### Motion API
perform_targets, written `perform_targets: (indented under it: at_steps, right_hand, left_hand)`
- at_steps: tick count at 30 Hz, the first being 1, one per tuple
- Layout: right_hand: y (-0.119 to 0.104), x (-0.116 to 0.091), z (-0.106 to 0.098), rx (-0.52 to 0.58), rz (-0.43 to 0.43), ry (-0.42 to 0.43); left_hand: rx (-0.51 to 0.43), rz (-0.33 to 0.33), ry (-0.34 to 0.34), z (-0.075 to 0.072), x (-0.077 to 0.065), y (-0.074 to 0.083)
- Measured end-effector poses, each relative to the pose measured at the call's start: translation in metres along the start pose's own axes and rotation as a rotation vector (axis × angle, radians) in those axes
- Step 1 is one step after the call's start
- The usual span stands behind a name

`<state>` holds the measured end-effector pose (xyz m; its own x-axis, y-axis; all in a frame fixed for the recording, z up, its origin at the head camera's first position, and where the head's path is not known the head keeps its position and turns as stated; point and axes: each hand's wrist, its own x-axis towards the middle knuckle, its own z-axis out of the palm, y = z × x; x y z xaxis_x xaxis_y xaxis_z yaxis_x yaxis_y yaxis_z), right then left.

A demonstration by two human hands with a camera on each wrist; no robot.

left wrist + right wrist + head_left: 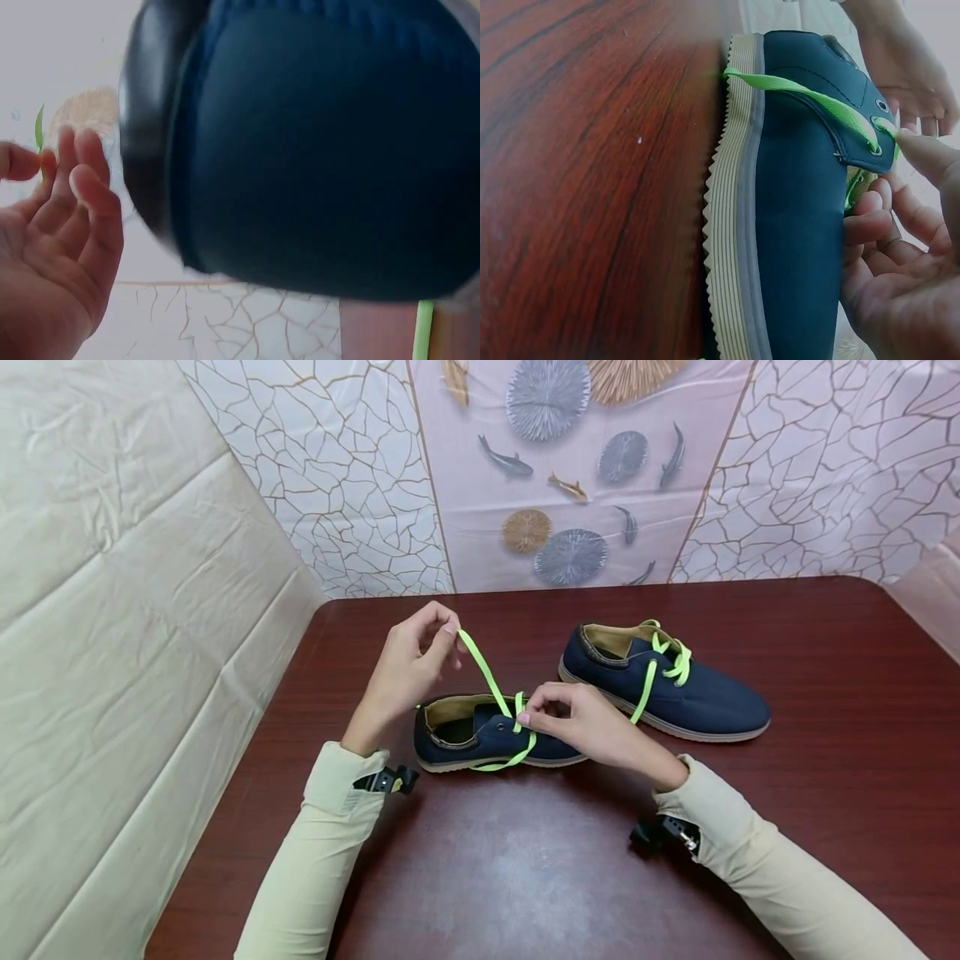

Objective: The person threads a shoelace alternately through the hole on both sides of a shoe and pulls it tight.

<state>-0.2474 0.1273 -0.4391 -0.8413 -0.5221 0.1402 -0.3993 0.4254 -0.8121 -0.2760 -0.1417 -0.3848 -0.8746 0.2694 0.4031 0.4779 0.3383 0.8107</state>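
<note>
A navy shoe (450, 752) with a tan lining lies on the table, toe to the right. My left hand (412, 656) is raised above its heel and pinches a neon-green shoelace (483, 668) between thumb and forefinger. From there the lace slants down to the eyelets. Over the shoe's front, my right hand (581, 718) pinches the lace close to the eyelets and hides part of the toe. In the right wrist view, its thumb (934, 159) meets the lace beside an eyelet, and its other fingers are by the tongue. Another lace length (802, 88) hangs down the shoe's side.
A second navy shoe (712, 702), laced in neon green, stands behind and to the right, toe pointing right. Both are on a dark red-brown wooden table (510, 877). Patterned cloth (360, 468) hangs behind the table, and pale cloth (150, 635) hangs along the left.
</note>
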Motion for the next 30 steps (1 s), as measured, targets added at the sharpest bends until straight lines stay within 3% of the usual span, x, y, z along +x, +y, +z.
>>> perform_targets:
  at_steps: [9,13,17,22,26,30]
  right_hand:
    - [-0.003,0.0,-0.006,-0.025,-0.007,0.043]
    - [-0.002,-0.002,-0.007,-0.061,-0.096,0.032]
    - [0.001,-0.003,-0.009,-0.151,-0.291,0.002]
    - [0.004,-0.004,-0.011,-0.366,-0.55,-0.043]
    - [0.006,-0.004,-0.013,-0.556,-0.724,-0.055]
    - [0.009,-0.005,-0.015,-0.678,-0.82,-0.025]
  left_hand:
    - [0.28,-0.019,-0.282,-0.021,-0.003,-0.006]
    - [0.449,-0.054,-0.357,-0.024,-0.002,-0.013]
    - [0.6,-0.098,-0.363,-0.025,-0.004,-0.017]
    - [0.723,-0.146,-0.348,-0.026,-0.007,-0.021]
    - [0.745,-0.156,-0.337,-0.024,-0.007,-0.023]
    - [0.715,-0.113,-0.281,-0.019,-0.004,-0.02]
